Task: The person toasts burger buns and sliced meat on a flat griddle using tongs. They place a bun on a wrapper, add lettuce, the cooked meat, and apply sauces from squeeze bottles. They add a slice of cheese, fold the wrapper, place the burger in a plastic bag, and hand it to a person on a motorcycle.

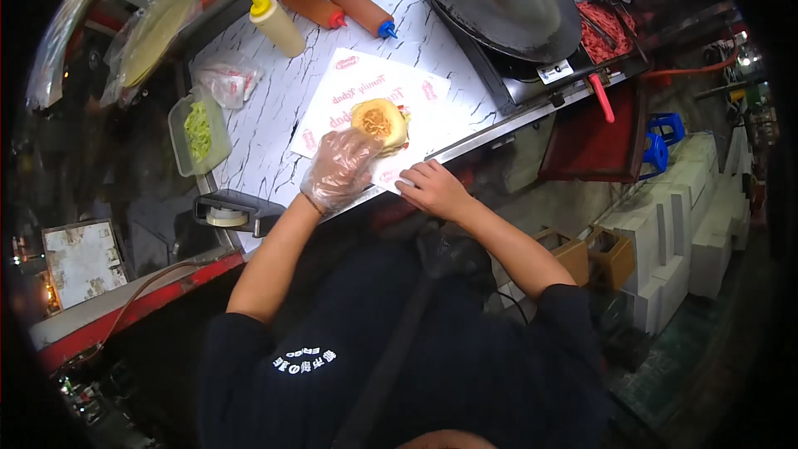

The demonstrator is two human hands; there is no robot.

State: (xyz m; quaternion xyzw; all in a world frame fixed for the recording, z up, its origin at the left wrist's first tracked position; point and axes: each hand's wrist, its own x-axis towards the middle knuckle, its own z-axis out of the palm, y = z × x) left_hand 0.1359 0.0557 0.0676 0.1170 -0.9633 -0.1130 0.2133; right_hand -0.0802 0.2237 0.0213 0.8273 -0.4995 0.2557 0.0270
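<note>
A round filled bun [378,120], browned in the middle of its top, lies on printed white wrapping paper [368,81]. Shredded green and bits of red show at its right edge. My left hand [345,165], in a clear plastic glove, holds the bun by its near left edge; the fingertips are partly hidden. My bare right hand [434,188] has its fingers closed on the near corner of the paper, at the metal edge of the counter. The paper rests flat on the marble-patterned counter [255,143].
Squeeze bottles with yellow [278,28], red [313,7] and blue [361,9] tips are beyond the paper. At left are a tub of shredded lettuce [199,131], a plastic bag [229,79] and a tape dispenser [237,211]. A dark round pan [502,0] stands right, near shredded red meat [605,31].
</note>
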